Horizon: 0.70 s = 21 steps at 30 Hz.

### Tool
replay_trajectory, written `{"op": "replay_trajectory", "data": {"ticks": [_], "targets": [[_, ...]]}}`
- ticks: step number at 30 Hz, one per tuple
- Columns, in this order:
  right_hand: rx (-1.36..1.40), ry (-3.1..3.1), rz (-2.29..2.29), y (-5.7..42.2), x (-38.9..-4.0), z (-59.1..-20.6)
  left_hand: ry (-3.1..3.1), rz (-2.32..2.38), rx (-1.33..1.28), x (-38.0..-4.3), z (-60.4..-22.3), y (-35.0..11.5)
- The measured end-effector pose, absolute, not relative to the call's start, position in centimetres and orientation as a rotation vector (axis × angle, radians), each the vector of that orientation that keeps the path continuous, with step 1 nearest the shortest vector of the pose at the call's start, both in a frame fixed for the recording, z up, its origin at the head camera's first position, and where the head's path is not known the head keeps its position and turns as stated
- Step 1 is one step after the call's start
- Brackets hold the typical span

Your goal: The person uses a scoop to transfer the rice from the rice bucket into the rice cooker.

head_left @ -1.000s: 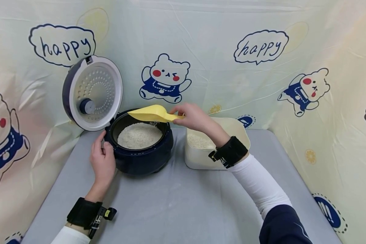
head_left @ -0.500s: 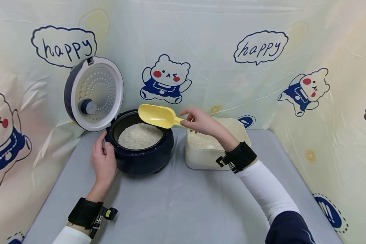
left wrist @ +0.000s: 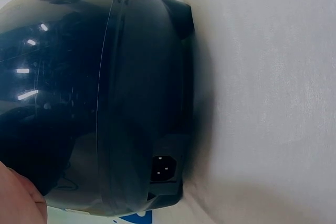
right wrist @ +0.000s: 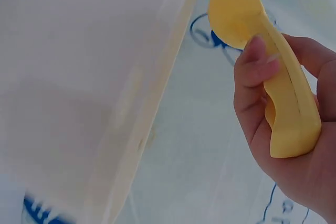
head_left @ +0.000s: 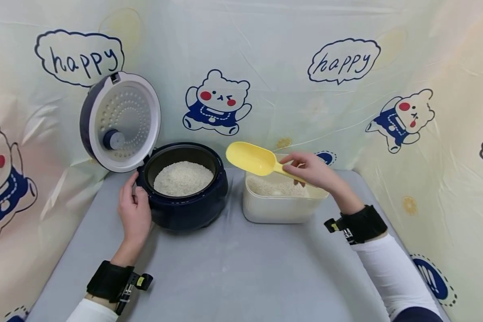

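Note:
A yellow scoop (head_left: 252, 158) hangs above the rice bin (head_left: 283, 210), its bowl tipped toward me and bare inside. My right hand (head_left: 311, 169) grips its handle; in the right wrist view the fingers curl round the handle (right wrist: 294, 108). To the left stands a dark blue rice cooker (head_left: 187, 212), with a heap of white rice (head_left: 184, 179) in its pot. My left hand (head_left: 134, 212) rests against the cooker's left side, thumb and fingers fairly relaxed. The left wrist view shows the cooker's side with a power socket (left wrist: 164, 168) and only part of that hand.
The cooker's lid (head_left: 122, 123) is raised and leans back at the left. More rice (head_left: 275, 187) lies inside the cream bin. A grey cloth covers the table (head_left: 233, 268), and a printed curtain (head_left: 290, 58) with cartoon bears stands close behind and at both sides.
My right hand has carried the scoop from over the cooker rightward to above the bin, turning its bowl toward me. The left hand stays at the cooker.

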State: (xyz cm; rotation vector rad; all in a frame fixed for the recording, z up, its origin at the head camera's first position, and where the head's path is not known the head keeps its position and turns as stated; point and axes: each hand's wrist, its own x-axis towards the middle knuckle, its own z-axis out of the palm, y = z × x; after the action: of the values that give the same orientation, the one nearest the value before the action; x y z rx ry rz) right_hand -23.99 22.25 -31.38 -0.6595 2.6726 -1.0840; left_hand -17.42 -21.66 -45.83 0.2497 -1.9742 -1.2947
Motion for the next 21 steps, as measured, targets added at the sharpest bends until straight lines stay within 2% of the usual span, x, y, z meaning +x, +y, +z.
{"op": "replay_trajectory", "data": {"ticks": [11,16,21], "targets": [[-0.651,2.758,-0.763,28.4,-22.4,-30.9,-1.984,-1.296,0.258,-17.3,-45.8,-21.7],[-0.616,2.809,-0.487,28.6,-22.5,-30.7,-1.978,-1.294,0.251,-17.3,-45.6,-21.7],[-0.516,2.901,-0.193,26.8,-22.3,-30.7,-1.977,-1.299,0.247,-17.3,-45.8,-21.7]]}}
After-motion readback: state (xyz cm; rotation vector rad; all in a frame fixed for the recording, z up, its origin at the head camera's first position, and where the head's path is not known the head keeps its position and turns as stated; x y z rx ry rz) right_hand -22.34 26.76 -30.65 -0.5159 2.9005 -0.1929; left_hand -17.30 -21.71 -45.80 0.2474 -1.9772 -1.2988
